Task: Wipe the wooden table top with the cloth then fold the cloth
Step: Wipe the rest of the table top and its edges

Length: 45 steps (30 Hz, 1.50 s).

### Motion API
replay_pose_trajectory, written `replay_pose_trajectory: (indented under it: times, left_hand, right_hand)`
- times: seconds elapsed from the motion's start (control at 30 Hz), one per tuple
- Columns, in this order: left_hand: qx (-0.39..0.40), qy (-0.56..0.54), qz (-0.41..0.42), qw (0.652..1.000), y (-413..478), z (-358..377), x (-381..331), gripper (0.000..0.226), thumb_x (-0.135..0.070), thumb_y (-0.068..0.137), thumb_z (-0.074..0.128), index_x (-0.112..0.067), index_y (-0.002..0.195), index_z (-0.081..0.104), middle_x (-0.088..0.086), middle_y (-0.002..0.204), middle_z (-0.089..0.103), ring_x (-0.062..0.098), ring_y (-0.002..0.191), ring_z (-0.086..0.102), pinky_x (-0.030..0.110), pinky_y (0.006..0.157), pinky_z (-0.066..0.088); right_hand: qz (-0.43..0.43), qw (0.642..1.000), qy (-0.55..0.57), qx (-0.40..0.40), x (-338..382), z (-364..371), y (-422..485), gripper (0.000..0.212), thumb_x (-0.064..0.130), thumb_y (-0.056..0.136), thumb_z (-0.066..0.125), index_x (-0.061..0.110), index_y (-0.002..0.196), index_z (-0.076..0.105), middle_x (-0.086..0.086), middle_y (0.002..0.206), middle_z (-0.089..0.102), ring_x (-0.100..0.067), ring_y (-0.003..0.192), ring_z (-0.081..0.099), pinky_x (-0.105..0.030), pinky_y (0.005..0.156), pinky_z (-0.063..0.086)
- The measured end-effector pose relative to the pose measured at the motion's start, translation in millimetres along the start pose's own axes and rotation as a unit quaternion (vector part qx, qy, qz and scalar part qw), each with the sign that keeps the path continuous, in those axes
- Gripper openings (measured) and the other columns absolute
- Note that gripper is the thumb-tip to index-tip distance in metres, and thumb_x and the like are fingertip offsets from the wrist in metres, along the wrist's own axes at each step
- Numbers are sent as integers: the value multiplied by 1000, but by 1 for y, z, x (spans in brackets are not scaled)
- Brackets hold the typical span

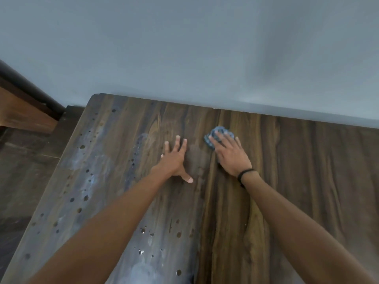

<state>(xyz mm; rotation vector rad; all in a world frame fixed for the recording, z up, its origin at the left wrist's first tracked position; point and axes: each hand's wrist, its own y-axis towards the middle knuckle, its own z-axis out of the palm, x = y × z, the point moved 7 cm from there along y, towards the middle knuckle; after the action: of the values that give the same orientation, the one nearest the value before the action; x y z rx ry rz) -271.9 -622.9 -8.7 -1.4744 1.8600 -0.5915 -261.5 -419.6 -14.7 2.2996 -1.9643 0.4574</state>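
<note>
A: Worktop [287, 181] was dark wood with strong grain, far edge set against a grey-blue wall [184, 48]; both bare forearms reached out over it from the near side.

B: And the cloth?

A: Cloth [219, 135] was blue, bunched into a small wad, lying on the worktop towards the far edge, a little right of centre; right hand [229, 154] lay flat on top of it, palm down, fingers stretched forward over the wad and slightly blurred; only the far part of the cloth showed beyond the fingertips, and a sliver at the left of the palm; the hand pressed on it rather than closing round it, as far as could be seen. A dark band [245, 174] sat on that wrist.

B: Left hand?

A: Left hand [176, 158] was spread wide and flat on the bare wood, just left of the right hand, thumb splayed out towards the near side; it had hold of nothing and was apart from the cloth.

B: Surface condition?

A: Left half of the worktop carried scattered droplets [143, 230] and pale smeared streaks [90, 171], running from the far left corner to the near edge; right half looked dry and clean. Beyond the left edge, dark floor [24, 160] and a piece of brown wooden furniture [22, 111]; what it was could not be told.
</note>
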Motion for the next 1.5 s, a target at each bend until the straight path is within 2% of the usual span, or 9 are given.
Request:
replay_pose_trajectory:
  times: [0.1,0.3,0.5,0.7,0.9,1.13,1.2,1.33,1.5]
  left_hand:
    - [-8,18,-55,998,-23,4,50,158,-51,54,94,-31,152,-29,-3,153,-47,45,141,-35,73,112,3]
    - [-3,32,-15,999,-39,18,76,158,-50,54,94,-34,151,-30,-5,153,-46,46,143,-31,78,108,10]
    - [-6,18,-15,1000,-41,15,77,159,-48,52,95,-34,153,-27,-6,155,-44,46,144,-30,79,108,11]
    - [-13,14,-10,1000,-46,13,74,157,-47,54,95,-33,155,-24,-6,156,-41,45,145,-28,76,109,11]
    - [33,50,4,998,-72,43,77,155,-55,58,91,-29,152,-30,-2,152,-48,46,143,-31,74,111,11]
    - [19,78,10,997,-109,95,90,159,-51,55,93,-31,150,-33,-3,150,-50,47,144,-28,75,111,15]
    - [13,75,13,997,-111,94,90,158,-52,55,93,-33,151,-31,-5,152,-48,46,145,-28,74,110,16]
    - [22,65,12,998,-111,91,89,158,-51,54,93,-34,151,-31,-6,150,-50,45,143,-31,74,110,14]
    - [14,63,7,998,-115,90,89,159,-50,52,95,-36,152,-29,-7,153,-46,44,145,-28,74,111,13]
  right_hand:
    - [71,996,44,-22,13,0,3,52,27,107,30,31,158,22,4,167,12,-26,154,3,-50,124,3]
    - [-137,990,-45,-13,48,22,-58,52,32,104,33,34,156,29,5,164,26,-25,150,22,-50,119,21]
    - [87,995,32,-40,24,2,-9,52,25,106,34,28,158,26,-1,166,17,-31,153,9,-55,123,8]
    - [-162,985,-51,14,78,36,-97,51,34,106,28,34,156,27,6,165,23,-24,152,19,-49,122,19]
    - [128,990,48,-31,53,15,-55,52,26,106,32,30,158,25,1,167,15,-29,154,7,-55,123,9]
    - [-183,980,-69,27,104,51,-134,52,36,105,27,36,158,22,6,165,20,-23,153,17,-48,123,18]
    - [-143,986,-84,16,90,38,-118,53,33,105,33,35,157,24,6,165,20,-23,153,18,-51,121,21]
    - [90,996,-5,-21,92,31,-113,54,29,106,33,31,159,20,3,167,13,-27,154,8,-53,122,13]
    - [-83,996,-21,39,135,59,-164,53,34,108,28,33,159,16,5,167,11,-25,155,3,-48,125,5]
